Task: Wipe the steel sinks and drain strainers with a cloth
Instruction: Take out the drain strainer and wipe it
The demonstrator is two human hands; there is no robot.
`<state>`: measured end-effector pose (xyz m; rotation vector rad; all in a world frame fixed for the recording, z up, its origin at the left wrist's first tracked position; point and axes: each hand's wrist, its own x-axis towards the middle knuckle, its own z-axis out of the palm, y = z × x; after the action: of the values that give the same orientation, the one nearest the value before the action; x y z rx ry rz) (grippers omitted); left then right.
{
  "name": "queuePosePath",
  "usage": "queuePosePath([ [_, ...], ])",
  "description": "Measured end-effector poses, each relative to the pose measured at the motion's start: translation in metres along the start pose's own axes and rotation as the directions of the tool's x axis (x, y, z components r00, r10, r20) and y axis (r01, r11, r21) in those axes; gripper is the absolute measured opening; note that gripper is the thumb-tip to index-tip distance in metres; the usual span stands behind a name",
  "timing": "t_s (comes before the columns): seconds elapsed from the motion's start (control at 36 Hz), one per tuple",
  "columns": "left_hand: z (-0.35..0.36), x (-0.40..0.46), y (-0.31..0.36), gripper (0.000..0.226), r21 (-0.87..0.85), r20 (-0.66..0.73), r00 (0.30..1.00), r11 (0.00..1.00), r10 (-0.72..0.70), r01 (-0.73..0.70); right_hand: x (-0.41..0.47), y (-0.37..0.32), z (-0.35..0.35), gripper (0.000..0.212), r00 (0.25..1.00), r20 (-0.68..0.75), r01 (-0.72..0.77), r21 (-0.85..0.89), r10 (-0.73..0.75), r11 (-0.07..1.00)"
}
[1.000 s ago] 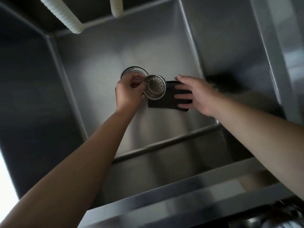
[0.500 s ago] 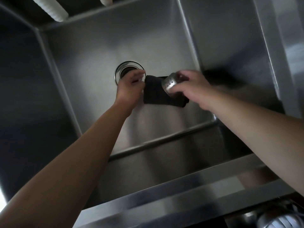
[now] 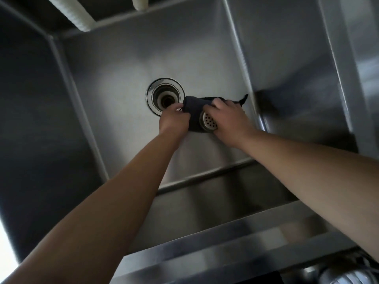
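I look down into a deep steel sink (image 3: 127, 124). Its round drain hole (image 3: 165, 96) lies bare in the floor, with no strainer in it. My right hand (image 3: 227, 119) grips the perforated steel drain strainer (image 3: 208, 122), its holed bottom turned toward me. My left hand (image 3: 174, 119) pinches a dark cloth (image 3: 193, 109) that wraps around the strainer's left and top side. Both hands hover just right of the drain, above the sink floor.
Two white corrugated hoses (image 3: 71, 13) hang over the sink's far rim. A steel divider wall (image 3: 291, 58) rises to the right. The sink's front rim (image 3: 215, 242) runs below my forearms, and a shiny metal object (image 3: 336, 275) shows at the bottom right corner.
The strainer has passed from my left hand to my right hand. The cloth went from my right hand to my left and now wraps the strainer. The drain hole is fully exposed.
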<state>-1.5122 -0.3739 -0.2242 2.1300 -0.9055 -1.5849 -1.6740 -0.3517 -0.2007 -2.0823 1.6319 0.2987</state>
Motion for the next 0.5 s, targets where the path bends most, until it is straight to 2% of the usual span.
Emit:
queuePosePath([
  [0.08,0.000,0.006,0.002,0.057,0.064,0.025,1.000,0.998,0.000,-0.002,0.002,0.002,-0.006,0.062,0.998,-0.002,-0.064,0.100,0.065,0.993],
  [0.14,-0.001,0.010,0.005,0.061,0.083,0.059,0.998,0.996,0.018,-0.023,0.002,0.003,-0.015,0.063,0.979,-0.036,-0.182,0.276,0.200,0.944],
  [0.19,-0.002,0.013,0.010,0.052,0.100,0.095,0.995,0.994,0.033,-0.042,0.001,0.008,-0.027,0.065,0.928,-0.052,-0.298,0.493,0.369,0.818],
  [0.25,-0.004,0.016,0.015,0.039,0.106,0.145,0.989,0.993,0.027,-0.043,-0.002,0.017,-0.038,0.063,0.867,-0.041,-0.349,0.662,0.496,0.664],
  [0.33,-0.006,0.015,0.023,0.012,0.032,0.213,0.977,0.999,0.027,-0.034,-0.010,0.029,-0.045,0.064,0.824,0.016,-0.375,0.765,0.566,0.524],
  [0.36,-0.007,0.014,0.026,0.007,0.029,0.214,0.976,0.999,0.035,-0.042,-0.012,0.030,-0.046,0.063,0.829,0.032,-0.374,0.773,0.558,0.512],
  [0.42,-0.009,0.014,0.031,0.005,0.025,0.235,0.971,0.999,0.041,-0.048,-0.017,0.028,-0.043,0.055,0.862,0.016,-0.344,0.754,0.507,0.560],
  [0.5,-0.012,0.012,0.038,0.020,-0.006,0.346,0.938,1.000,0.011,-0.010,-0.019,0.019,-0.035,0.058,0.910,-0.044,-0.273,0.685,0.413,0.675],
])
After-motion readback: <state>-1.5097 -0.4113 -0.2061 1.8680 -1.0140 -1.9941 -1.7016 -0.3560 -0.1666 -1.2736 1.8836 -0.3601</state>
